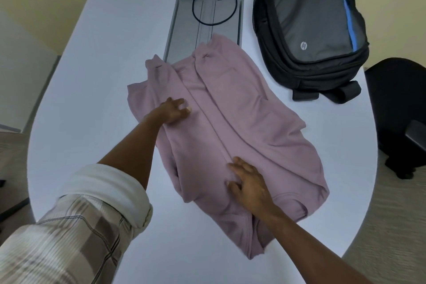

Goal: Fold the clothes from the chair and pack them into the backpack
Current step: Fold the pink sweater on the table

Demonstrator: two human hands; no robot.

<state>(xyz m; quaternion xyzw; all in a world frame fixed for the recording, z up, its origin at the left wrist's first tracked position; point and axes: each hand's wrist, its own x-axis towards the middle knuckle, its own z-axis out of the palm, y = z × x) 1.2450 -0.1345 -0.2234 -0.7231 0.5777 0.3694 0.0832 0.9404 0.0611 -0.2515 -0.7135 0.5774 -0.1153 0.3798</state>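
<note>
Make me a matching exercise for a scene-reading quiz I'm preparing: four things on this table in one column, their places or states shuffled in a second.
1. pink garment
2. backpack
3. black cable
4. left hand

A. looped on the grey panel
B. far right of the table, lying flat
C. resting on the garment's far left part
D. partly folded, mid-table

Pairs: 1-D, 2-B, 3-A, 4-C

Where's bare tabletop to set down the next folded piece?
Free: the wide left strip of the table beside the pink garment, and the near edge between the two forearms. Crowded: far side, where grey tray with black cable and backpack sit. Left hand and right hand press the garment.
</note>
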